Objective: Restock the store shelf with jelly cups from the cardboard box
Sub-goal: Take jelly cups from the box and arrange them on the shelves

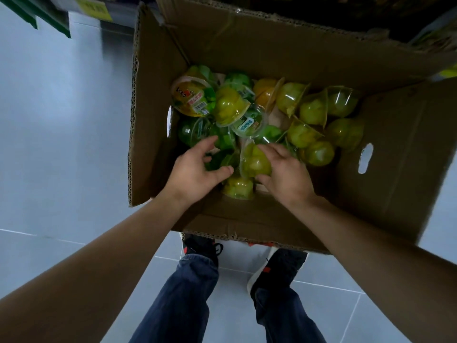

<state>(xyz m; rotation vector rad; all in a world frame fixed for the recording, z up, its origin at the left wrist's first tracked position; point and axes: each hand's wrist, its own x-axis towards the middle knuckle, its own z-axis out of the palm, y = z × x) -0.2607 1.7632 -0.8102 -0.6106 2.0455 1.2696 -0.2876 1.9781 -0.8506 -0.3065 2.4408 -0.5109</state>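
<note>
An open cardboard box [395, 144] stands on the floor in front of me, holding several clear jelly cups in yellow-green, green and orange. Both hands are down inside it. My right hand [286, 174] curls its fingers and thumb around a yellow-green jelly cup [253, 162] lying on its side near the box's front. My left hand [195, 169] hovers over dark green cups [222, 138] with fingers spread and bent, the thumb near the same yellow-green cup; it holds nothing that I can see. A labelled yellow cup [191, 97] lies at the back left.
The box flaps stand up on all sides, the left flap [153, 120] tall beside my left wrist. A green shelf edge [49, 18] with a yellow price tag [94, 7] shows at the top left. Grey tiled floor [61, 144] surrounds the box; my feet [277, 268] are just behind it.
</note>
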